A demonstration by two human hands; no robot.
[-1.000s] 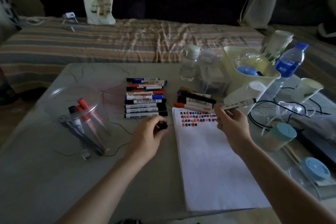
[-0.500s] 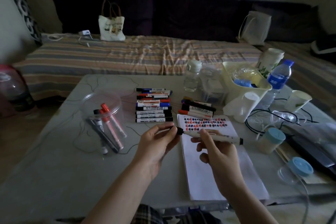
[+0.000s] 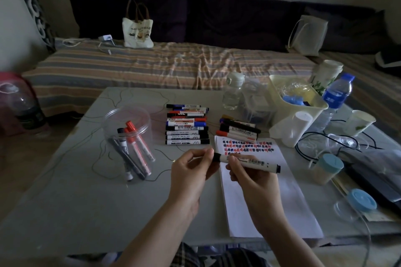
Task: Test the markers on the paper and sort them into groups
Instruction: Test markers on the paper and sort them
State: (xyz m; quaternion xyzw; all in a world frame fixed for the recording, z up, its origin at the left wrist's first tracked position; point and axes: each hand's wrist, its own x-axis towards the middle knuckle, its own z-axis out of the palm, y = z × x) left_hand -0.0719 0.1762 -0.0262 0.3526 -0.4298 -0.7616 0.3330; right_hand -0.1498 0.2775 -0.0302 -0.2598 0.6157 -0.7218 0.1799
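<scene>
Mid-cycle on one marker (image 3: pixel 247 162): right hand (image 3: pixel 251 176) wrapped around the white barrel, held level just above the near-left part of the paper (image 3: pixel 271 199); left hand (image 3: pixel 191 171) pinching the black cap end, so capping or uncapping, cannot tell which. Top of paper already carries rows of red, blue and black test marks, rest of the sheet blank. Sorted so far, by the look of it: neat stacked row of markers (image 3: pixel 187 124) on the worktop (image 3: pixel 65 201) left of the paper, red, blue and black mixed; smaller cluster (image 3: pixel 238 129) just beyond the paper's top edge. Clear jar (image 3: pixel 127 123) lying on its side at left with a few red and black markers (image 3: pixel 134 149) spilling out of its mouth, probably the untested stock, though could equally be a reject group. Estimate well past halfway: most markers laid out in groups, held one plus the jar lot left. No group labels visible, so sort criterion unclear.
</scene>
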